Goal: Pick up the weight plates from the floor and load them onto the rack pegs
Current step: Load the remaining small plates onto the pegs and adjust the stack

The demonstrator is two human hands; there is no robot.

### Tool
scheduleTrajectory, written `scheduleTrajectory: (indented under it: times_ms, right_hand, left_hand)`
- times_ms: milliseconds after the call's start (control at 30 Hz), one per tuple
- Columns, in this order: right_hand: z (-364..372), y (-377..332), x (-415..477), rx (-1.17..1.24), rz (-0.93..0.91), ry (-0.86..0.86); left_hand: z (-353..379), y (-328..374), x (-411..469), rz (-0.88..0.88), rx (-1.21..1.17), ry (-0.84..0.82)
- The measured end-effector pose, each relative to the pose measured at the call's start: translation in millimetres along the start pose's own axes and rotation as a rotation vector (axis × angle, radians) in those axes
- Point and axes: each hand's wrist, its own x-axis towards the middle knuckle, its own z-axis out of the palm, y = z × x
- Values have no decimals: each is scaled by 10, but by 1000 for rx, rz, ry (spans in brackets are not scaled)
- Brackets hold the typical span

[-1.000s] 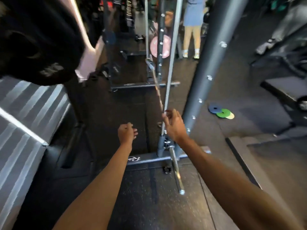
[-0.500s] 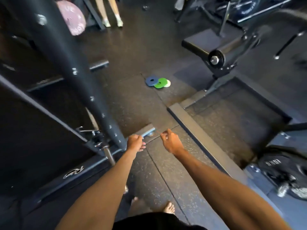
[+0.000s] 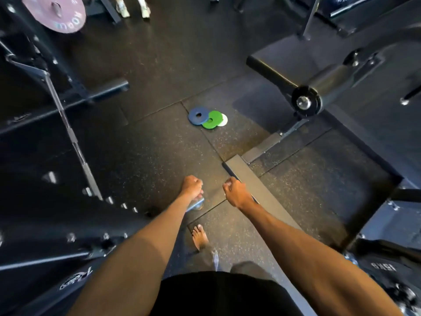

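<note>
Closer now than a moment ago, blue plate (image 3: 197,115), green plate (image 3: 213,119) and white plate (image 3: 223,119) overlap on the floor (image 3: 148,144); left hand (image 3: 192,185) and right hand (image 3: 235,192) hang clenched, empty, well short.

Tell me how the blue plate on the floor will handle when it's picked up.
The blue plate looks small and thin, so probably light. It lies flat, its edge over the green plate, so fingers likely need to pry under the rim or hook the centre hole. Lifting it may nudge the green one.
</note>
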Motion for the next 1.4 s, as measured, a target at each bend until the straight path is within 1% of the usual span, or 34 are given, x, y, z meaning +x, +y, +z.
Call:
scheduleTrajectory:
  times_ms: [100, 233, 433, 633, 700, 800, 967, 1067, 1200, 1333, 1400]
  right_hand:
    - [-204, -303, 524, 17, 0, 10]
    - [-385, -646, 1154, -28, -32, -15]
    - [-559, -956, 2328, -43, -66, -42]
    - [-720, -1132, 3829, -57, -55, -134]
    - [-750, -1171, 4392, -51, -40, -160]
    - [-752, -1176, 5138, -39, -22, -174]
    - [-598, -1017, 6247, -52, 39, -216]
    - [-377, -809, 6843, -54, 61, -231]
    - [59, -434, 7589, -56, 81, -243]
    - [575, -37, 8264, -92, 134, -256]
    - [819, 159, 8551, -144, 139, -248]
  left_hand:
    - [-216, 397, 376, 19, 48, 2]
    - [-401, 767, 859, 4, 76, 2]
    - [-567, 1237, 1738, -22, 90, 15]
    - [-704, 1810, 3058, -101, 148, 33]
    - [-693, 1995, 3583, -104, 152, 43]
    - [-610, 2246, 4331, -122, 177, 13]
    - [-313, 2588, 5516, -141, 138, -50]
    - [-58, 2587, 6225, -157, 117, -51]
    - [288, 2360, 7105, -205, 102, -56]
    - [603, 1928, 7933, -199, 178, -41]
    - [733, 1734, 8298, -173, 257, -29]
